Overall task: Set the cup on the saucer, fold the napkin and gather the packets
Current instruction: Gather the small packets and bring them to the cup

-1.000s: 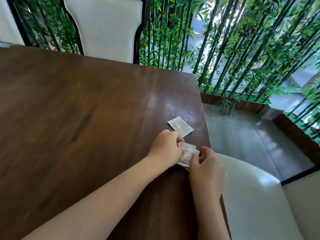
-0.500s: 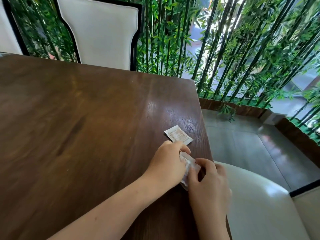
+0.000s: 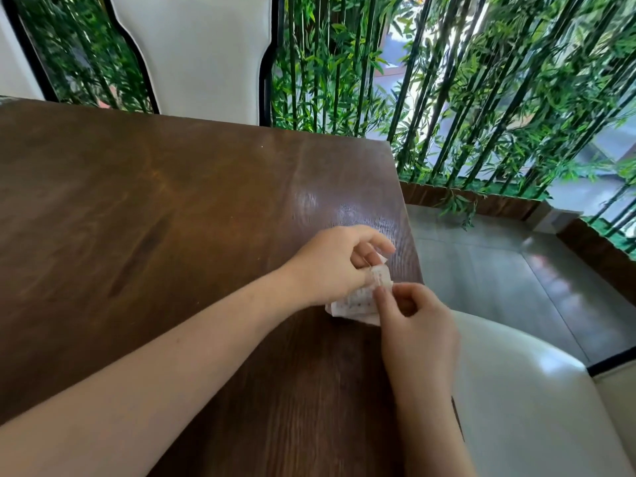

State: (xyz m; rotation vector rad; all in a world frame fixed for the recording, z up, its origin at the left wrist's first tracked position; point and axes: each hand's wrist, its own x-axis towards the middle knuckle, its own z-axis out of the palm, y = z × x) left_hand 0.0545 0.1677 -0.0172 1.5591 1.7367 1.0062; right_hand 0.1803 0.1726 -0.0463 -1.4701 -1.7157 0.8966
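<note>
White packets (image 3: 358,302) are bunched between both hands at the table's (image 3: 172,218) right edge. Left hand (image 3: 334,266) curls its fingers round them from the left. Right hand (image 3: 416,325) pinches their upper end between thumb and forefinger.

The bare left hand (image 3: 337,266) extends from the lower left, fingers curled; the bare right hand (image 3: 418,327) (forearm rising from below) meets it, both pinching small white paper packets (image 3: 358,303).
</note>
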